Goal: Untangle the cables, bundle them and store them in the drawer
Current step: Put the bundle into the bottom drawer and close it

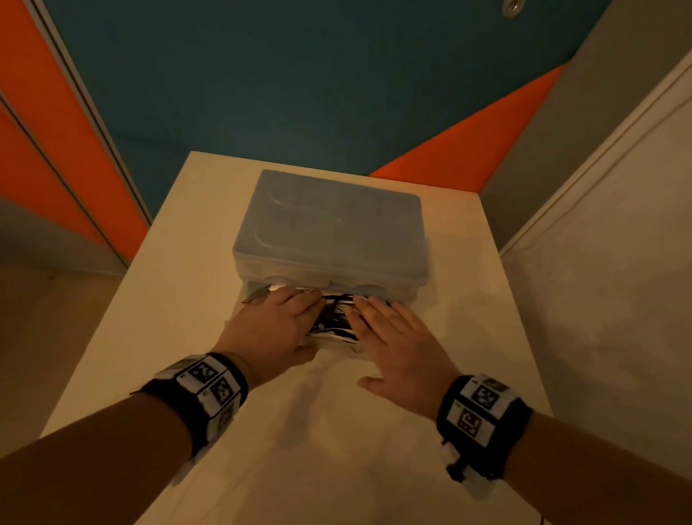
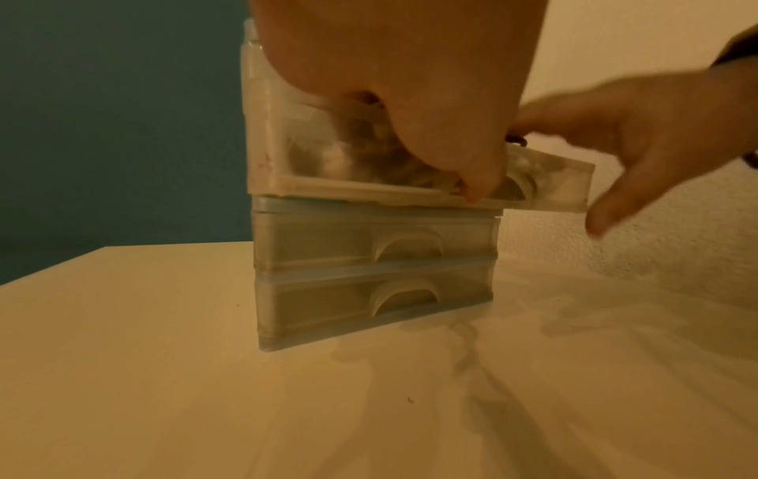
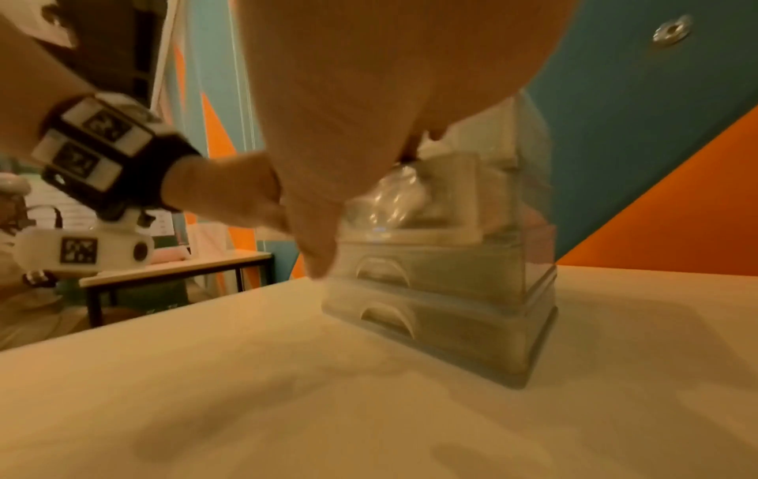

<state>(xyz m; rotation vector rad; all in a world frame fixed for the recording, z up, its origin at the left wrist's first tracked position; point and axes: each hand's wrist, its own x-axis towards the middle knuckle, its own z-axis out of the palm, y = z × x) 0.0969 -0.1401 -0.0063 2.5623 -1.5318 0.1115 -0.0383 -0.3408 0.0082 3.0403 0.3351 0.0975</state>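
Two hands, both unclenched, lie flat on the cables (image 1: pixel 334 310): L hand (image 1: pixel 275 325) at 9 o'clock, thumb braced on the drawer (image 2: pixel 545 181) front; R hand (image 1: pixel 391 339) at 3, fingers straight. Cables sit in that top drawer, pulled out at 6 o'clock of the unit (image 1: pixel 327 223) on the table (image 1: pixel 305 462). Prob. light, floppy, springy; best pressed from above, mid-bundle. Lower 2 drawers (image 2: pixel 369 249) closed, contents unclear.

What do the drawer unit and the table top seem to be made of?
Drawer unit: probably translucent plastic, frosted and slightly glossy; cables show dimly through the top drawer, and the handles are moulded in.
Table top: smooth, matt, pale surface, perhaps laminate or painted board; no grain is visible.
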